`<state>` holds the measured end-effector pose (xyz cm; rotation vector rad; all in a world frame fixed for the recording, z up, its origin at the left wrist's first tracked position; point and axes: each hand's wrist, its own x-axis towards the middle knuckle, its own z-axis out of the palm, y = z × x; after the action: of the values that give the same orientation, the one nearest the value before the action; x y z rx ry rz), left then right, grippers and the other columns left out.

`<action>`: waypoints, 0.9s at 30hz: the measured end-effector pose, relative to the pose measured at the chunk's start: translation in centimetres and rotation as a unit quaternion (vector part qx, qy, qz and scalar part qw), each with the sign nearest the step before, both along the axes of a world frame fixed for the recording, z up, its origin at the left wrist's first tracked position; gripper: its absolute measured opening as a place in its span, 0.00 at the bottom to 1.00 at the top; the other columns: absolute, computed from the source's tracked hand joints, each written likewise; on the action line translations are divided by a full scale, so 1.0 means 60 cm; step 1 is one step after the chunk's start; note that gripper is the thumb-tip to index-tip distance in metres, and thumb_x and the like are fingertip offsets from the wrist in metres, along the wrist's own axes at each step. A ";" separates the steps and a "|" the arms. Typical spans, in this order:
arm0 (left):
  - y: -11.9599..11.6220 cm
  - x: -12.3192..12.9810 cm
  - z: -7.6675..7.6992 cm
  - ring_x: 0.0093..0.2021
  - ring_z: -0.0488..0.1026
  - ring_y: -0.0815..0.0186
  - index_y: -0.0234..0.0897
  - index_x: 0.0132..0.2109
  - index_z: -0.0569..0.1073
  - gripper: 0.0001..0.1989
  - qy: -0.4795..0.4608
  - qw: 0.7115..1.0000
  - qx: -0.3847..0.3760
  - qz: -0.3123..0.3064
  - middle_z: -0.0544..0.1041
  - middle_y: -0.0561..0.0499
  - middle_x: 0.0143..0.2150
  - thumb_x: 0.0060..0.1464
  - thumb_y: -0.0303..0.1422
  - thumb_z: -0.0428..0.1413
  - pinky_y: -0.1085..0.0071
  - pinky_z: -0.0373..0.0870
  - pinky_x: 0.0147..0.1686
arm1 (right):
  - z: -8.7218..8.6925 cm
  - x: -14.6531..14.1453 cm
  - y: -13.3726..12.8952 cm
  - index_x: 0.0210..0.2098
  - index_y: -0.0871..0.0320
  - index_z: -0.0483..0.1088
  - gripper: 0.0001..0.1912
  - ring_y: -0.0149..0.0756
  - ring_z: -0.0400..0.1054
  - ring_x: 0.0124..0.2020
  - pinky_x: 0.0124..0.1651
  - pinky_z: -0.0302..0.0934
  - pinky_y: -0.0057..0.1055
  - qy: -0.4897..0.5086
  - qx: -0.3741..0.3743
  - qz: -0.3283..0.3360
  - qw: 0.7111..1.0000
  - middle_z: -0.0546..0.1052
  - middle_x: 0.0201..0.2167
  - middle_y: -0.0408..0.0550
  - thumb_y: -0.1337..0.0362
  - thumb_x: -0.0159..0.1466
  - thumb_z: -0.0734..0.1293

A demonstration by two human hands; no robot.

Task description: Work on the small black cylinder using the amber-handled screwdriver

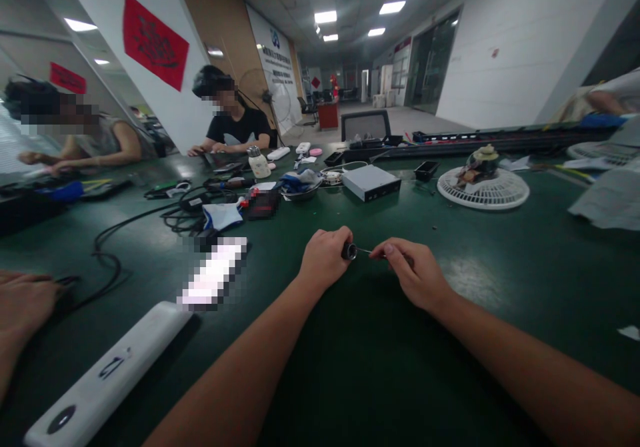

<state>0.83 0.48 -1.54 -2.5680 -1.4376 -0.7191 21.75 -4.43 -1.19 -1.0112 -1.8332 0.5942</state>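
My left hand (325,255) is closed around a small black cylinder (350,252), whose round open end faces right and shows a metallic ring. My right hand (413,268) pinches a thin-shafted screwdriver (365,252), its handle mostly hidden by the fingers. The metal shaft points left toward the cylinder's open end. Whether the tip touches the cylinder or goes inside, I cannot tell. Both hands are just above the dark green table (320,374).
Left of my arms lie a long white device (107,374) and a bright-screened phone (215,274). Another person's hand (25,307) rests at the left edge. Beyond are a disc drive (371,182), a white fan grille (483,190), black cables (120,224) and a bottle (259,162).
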 end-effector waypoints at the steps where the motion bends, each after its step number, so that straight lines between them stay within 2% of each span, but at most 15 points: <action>1: 0.000 0.000 0.000 0.35 0.76 0.61 0.41 0.39 0.67 0.08 0.002 1.000 0.000 -0.001 0.79 0.54 0.34 0.54 0.27 0.59 0.63 0.64 0.41 | 0.000 0.001 0.001 0.39 0.57 0.79 0.20 0.37 0.71 0.32 0.36 0.62 0.33 -0.006 -0.002 -0.001 1.000 0.79 0.32 0.48 0.55 0.74 0.58; 4: 0.000 0.000 -0.001 0.35 0.75 0.61 0.41 0.39 0.67 0.07 0.006 1.000 0.004 -0.003 0.79 0.53 0.34 0.55 0.27 0.58 0.63 0.64 0.40 | 0.000 0.004 0.000 0.38 0.57 0.79 0.22 0.36 0.70 0.30 0.34 0.60 0.33 -0.016 -0.007 0.032 0.999 0.78 0.30 0.47 0.55 0.74 0.57; 7: 0.001 0.000 -0.001 0.35 0.75 0.61 0.41 0.39 0.67 0.08 0.000 1.000 0.008 0.000 0.79 0.54 0.33 0.54 0.26 0.59 0.64 0.64 0.40 | 0.003 0.002 -0.002 0.40 0.58 0.78 0.20 0.35 0.70 0.30 0.33 0.60 0.32 -0.008 -0.005 0.062 0.998 0.78 0.32 0.47 0.57 0.74 0.57; 10: 0.002 0.000 -0.002 0.35 0.75 0.61 0.41 0.38 0.68 0.08 -0.001 1.000 0.005 0.007 0.78 0.54 0.33 0.53 0.26 0.59 0.64 0.63 0.39 | 0.005 -0.002 -0.003 0.42 0.58 0.78 0.18 0.35 0.70 0.31 0.34 0.60 0.32 -0.008 0.013 0.038 0.999 0.78 0.34 0.47 0.59 0.74 0.58; 14: 0.000 0.000 -0.001 0.35 0.75 0.62 0.41 0.39 0.68 0.08 0.005 1.000 0.003 0.001 0.78 0.54 0.34 0.54 0.26 0.58 0.64 0.63 0.40 | 0.004 0.001 -0.001 0.37 0.58 0.78 0.19 0.35 0.69 0.30 0.35 0.59 0.33 -0.028 0.015 0.006 0.999 0.77 0.31 0.47 0.58 0.74 0.58; 17: -0.001 0.001 0.000 0.35 0.75 0.62 0.41 0.39 0.68 0.07 0.006 1.000 0.000 -0.001 0.78 0.54 0.34 0.55 0.27 0.58 0.64 0.63 0.40 | 0.001 0.003 -0.001 0.35 0.58 0.77 0.20 0.36 0.70 0.30 0.34 0.59 0.33 -0.029 -0.003 0.032 0.999 0.77 0.30 0.47 0.57 0.74 0.58; 21: 0.000 0.000 0.001 0.35 0.75 0.61 0.41 0.39 0.68 0.08 -0.001 1.000 -0.005 0.004 0.79 0.54 0.34 0.54 0.26 0.58 0.64 0.63 0.40 | 0.000 -0.001 -0.002 0.40 0.57 0.77 0.19 0.35 0.69 0.31 0.34 0.60 0.32 -0.005 -0.007 0.057 0.998 0.78 0.33 0.47 0.57 0.74 0.58; 24: 0.000 0.000 0.001 0.35 0.75 0.61 0.41 0.39 0.68 0.08 -0.005 1.000 -0.003 0.001 0.79 0.54 0.34 0.54 0.27 0.59 0.64 0.63 0.40 | 0.000 -0.003 -0.001 0.41 0.57 0.78 0.18 0.35 0.70 0.32 0.35 0.61 0.32 -0.001 -0.001 0.024 1.000 0.78 0.34 0.47 0.57 0.74 0.58; 27: 0.000 0.000 -0.001 0.35 0.75 0.62 0.41 0.39 0.68 0.08 0.000 1.000 0.003 -0.001 0.79 0.54 0.34 0.54 0.27 0.59 0.64 0.63 0.40 | -0.001 0.000 0.001 0.38 0.57 0.79 0.20 0.36 0.71 0.32 0.36 0.61 0.33 -0.012 -0.007 0.000 1.000 0.79 0.32 0.47 0.56 0.74 0.58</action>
<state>0.86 0.46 -1.58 -2.5652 -1.4317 -0.7231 21.76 -4.36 -1.24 -1.0308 -1.8529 0.5974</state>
